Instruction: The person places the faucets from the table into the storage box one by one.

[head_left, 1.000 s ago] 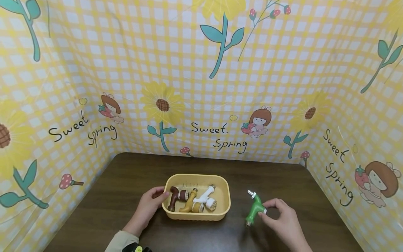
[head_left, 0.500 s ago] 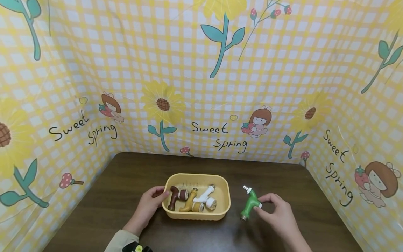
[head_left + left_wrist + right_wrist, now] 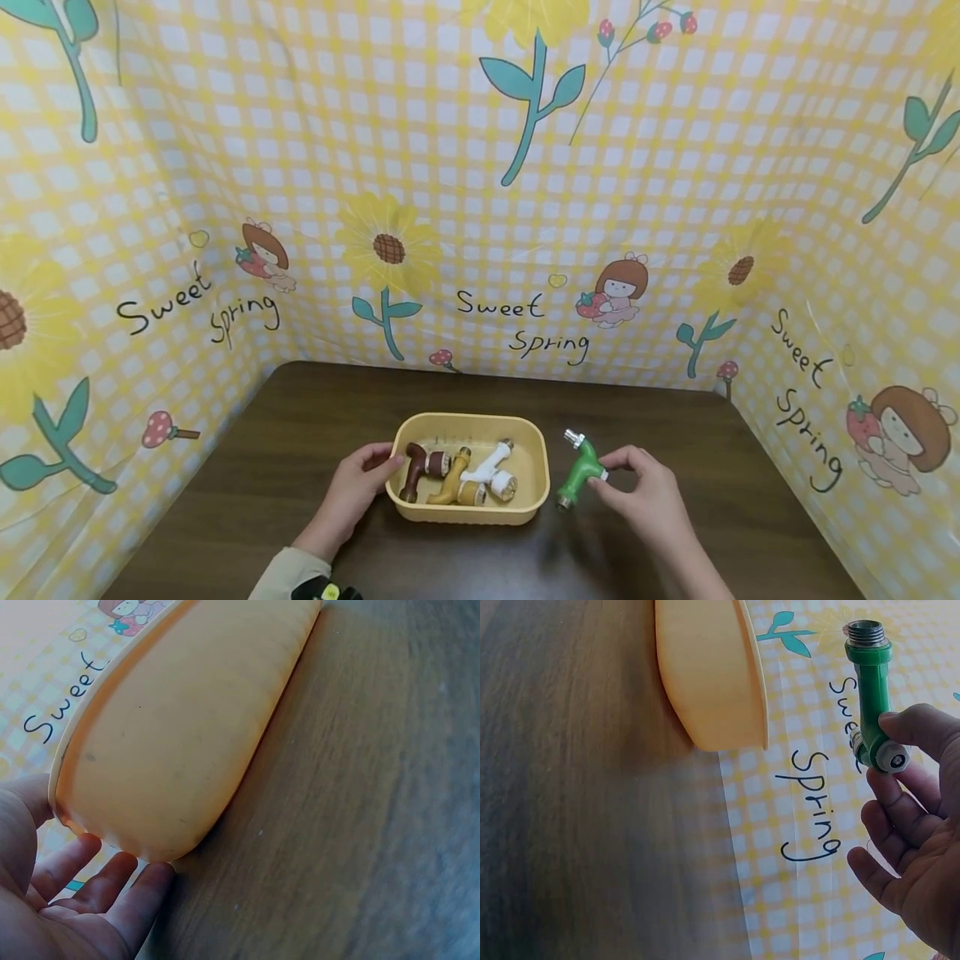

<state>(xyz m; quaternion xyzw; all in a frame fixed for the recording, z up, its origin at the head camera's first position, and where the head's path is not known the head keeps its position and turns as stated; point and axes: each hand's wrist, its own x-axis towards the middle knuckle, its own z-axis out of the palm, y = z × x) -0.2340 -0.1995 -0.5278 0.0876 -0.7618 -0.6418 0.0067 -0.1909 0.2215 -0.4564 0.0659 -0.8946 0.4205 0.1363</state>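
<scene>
My right hand (image 3: 645, 492) pinches a green tap (image 3: 581, 473) between thumb and fingers, holding it above the table just right of a yellow plastic basin (image 3: 542, 496). The tap has a threaded metal end, clearly seen in the right wrist view, and a silvery nozzle. My left hand (image 3: 354, 492) grips the basin's left end, thumb over the rim and fingertips against the outer wall (image 3: 172, 742). Inside the basin lie a dark red tap (image 3: 412, 475), a mustard-yellow tap (image 3: 452, 479) and a white tap (image 3: 489, 465).
The dark brown wooden table (image 3: 315, 417) carries the basin near its middle. A yellow checked cloth (image 3: 480, 208) with flowers and lettering hangs behind the table and along both sides.
My right hand has moved left and slightly away from me, bringing the green tap closer to the basin's right end. The left hand and the basin have stayed in place.
</scene>
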